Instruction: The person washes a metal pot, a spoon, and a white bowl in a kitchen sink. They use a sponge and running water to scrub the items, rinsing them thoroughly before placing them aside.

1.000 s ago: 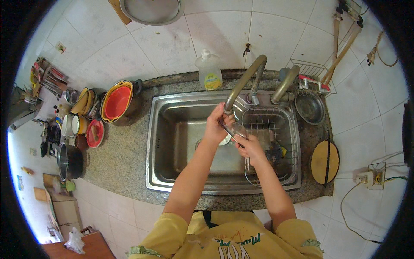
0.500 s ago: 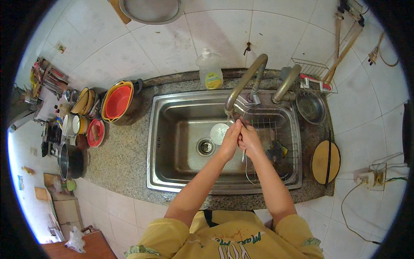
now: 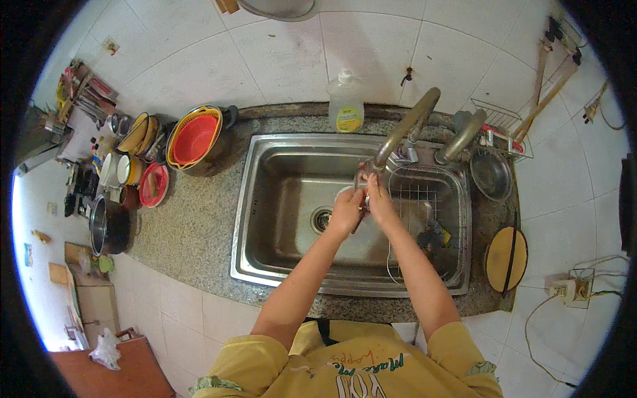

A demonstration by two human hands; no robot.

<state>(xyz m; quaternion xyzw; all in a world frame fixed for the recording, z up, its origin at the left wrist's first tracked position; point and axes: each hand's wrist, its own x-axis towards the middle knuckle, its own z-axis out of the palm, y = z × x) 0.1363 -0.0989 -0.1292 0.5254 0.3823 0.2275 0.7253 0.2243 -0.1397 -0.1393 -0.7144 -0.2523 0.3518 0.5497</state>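
Note:
Over the sink [image 3: 286, 199], just below the curved faucet [image 3: 410, 126], my left hand [image 3: 348, 213] and my right hand [image 3: 381, 204] meet. Both are closed around a slim dark utensil [image 3: 359, 223] whose lower end pokes out between them. A brownish-red part shows above my fingertips, but the utensil's exact kind is hard to make out. Behind my left hand, a pale round thing [image 3: 343, 192] lies in the basin, mostly covered. The drain [image 3: 322, 219] is left of my left wrist.
A wire rack [image 3: 419, 192] fills the sink's right side, with a dark scrubber [image 3: 431, 239] in it. A soap bottle [image 3: 346, 109] stands behind. Red and yellow baskets [image 3: 196, 138], a red plate [image 3: 154, 186] and a black pot [image 3: 110, 225] crowd the left counter. At right are a metal bowl [image 3: 491, 174] and a round board [image 3: 502, 259].
My view has shifted, moving the scene mostly rightward. My hands have changed position around the utensil, whose dark lower end now shows. The pale round thing is more covered by my left hand.

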